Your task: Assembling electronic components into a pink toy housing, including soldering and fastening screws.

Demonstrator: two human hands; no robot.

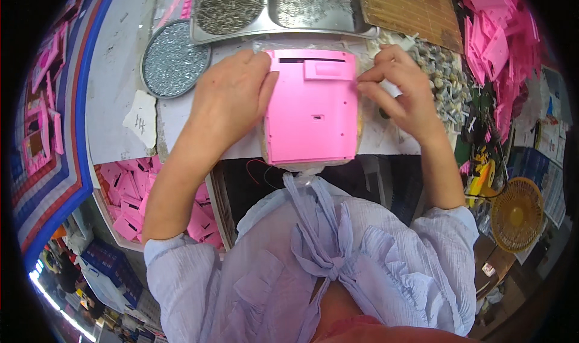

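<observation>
A flat pink plastic panel (295, 111) lies at the table's near edge, on a cushion-like support wrapped in clear film. It has a dark slot along its far edge, a small rectangular hole and several tiny holes. A smaller pink block (327, 70) sits on its far right part. My left hand (232, 95) grips the panel's far left edge, thumb against the rim. Beside the right edge, my right hand (403, 86) has thumb and forefinger drawn together, the tips close to the panel. What they hold, if anything, is too small to make out.
Beyond the panel stands a metal tray (271, 34) of small metal parts; a round dish (175, 59) of silvery pieces is left of it. Small whitish parts (443, 77) pile up at right, beside pink pieces (497, 47). A box (123, 241) of pink parts and a yellow fan (517, 215) flank me.
</observation>
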